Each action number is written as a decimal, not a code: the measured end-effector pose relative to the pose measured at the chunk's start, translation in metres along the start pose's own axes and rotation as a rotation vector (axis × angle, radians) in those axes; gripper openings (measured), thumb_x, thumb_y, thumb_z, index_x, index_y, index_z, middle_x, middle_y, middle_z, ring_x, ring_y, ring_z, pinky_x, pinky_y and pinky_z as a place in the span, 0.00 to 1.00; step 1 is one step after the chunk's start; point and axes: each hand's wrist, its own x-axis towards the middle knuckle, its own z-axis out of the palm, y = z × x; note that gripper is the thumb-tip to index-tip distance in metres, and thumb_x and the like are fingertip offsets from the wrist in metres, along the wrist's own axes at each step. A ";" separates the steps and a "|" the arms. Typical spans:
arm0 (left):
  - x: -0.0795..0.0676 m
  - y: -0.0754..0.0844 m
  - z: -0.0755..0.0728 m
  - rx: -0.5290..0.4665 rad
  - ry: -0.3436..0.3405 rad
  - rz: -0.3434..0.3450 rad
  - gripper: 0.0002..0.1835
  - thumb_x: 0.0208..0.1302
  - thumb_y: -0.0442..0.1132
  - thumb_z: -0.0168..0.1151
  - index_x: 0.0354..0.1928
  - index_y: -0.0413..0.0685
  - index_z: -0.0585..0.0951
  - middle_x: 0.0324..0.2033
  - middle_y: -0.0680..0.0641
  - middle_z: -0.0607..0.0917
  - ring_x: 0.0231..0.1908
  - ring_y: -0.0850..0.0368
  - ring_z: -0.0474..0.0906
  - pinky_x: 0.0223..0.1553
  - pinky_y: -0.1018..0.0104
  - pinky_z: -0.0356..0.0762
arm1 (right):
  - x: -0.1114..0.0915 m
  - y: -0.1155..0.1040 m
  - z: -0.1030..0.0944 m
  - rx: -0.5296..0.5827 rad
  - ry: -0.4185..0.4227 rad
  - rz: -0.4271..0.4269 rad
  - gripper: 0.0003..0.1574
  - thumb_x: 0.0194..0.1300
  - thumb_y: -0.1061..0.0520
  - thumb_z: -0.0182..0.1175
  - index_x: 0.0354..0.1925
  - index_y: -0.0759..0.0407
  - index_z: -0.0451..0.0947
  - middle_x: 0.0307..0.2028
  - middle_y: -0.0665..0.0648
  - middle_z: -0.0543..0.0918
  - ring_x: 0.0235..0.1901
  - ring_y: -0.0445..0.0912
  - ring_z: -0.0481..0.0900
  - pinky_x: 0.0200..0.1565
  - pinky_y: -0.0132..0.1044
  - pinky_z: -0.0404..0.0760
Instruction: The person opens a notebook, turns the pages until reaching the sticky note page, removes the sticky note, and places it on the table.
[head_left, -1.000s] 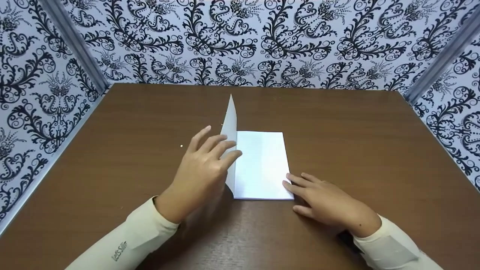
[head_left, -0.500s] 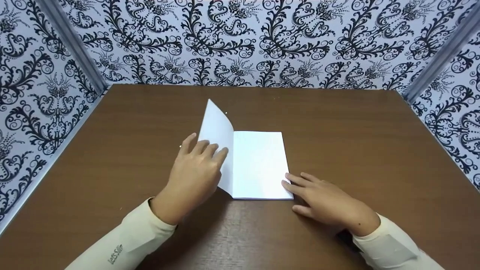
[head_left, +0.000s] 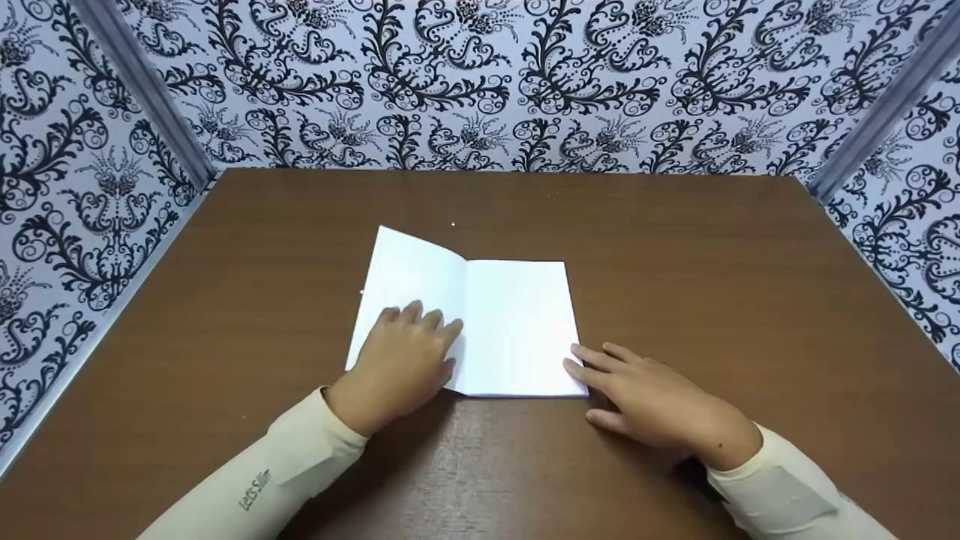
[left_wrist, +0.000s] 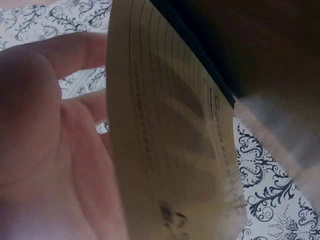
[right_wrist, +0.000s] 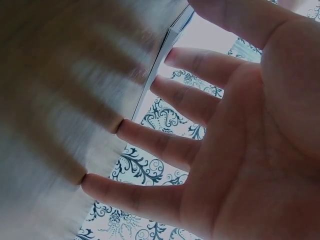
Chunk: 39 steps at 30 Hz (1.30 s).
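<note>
An opened notebook (head_left: 521, 330) lies on the brown table in the head view, its right page flat and white. The left leaf (head_left: 416, 274) slopes up from the spine, its outer far corner raised. My left hand (head_left: 401, 361) rests on the lower part of that leaf, palm down, with fingers loosely bent. In the left wrist view, the leaf's underside (left_wrist: 150, 100) shows ruled lines and faint print beside the fingers. My right hand (head_left: 656, 405) lies to the right, two fingertips on the lower right page edge and the thumb on the table.
The brown table (head_left: 697, 262) surrounds the notebook. Small white specks (head_left: 453, 223) lie beyond the raised leaf. Walls with a black floral pattern (head_left: 480, 90) stand behind and at both sides. A dark object shows under the right wrist.
The left leaf has swung from nearly upright over to the left and lower down. My left hand has moved with it, from beside the leaf to on top. The right hand has stayed put.
</note>
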 end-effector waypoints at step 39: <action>-0.002 0.003 0.017 -0.217 -0.205 0.119 0.30 0.56 0.49 0.73 0.61 0.51 0.79 0.45 0.44 0.85 0.39 0.46 0.81 0.37 0.49 0.82 | 0.001 -0.002 -0.002 0.051 -0.012 0.009 0.40 0.70 0.48 0.62 0.75 0.51 0.61 0.76 0.57 0.60 0.72 0.71 0.58 0.60 0.75 0.63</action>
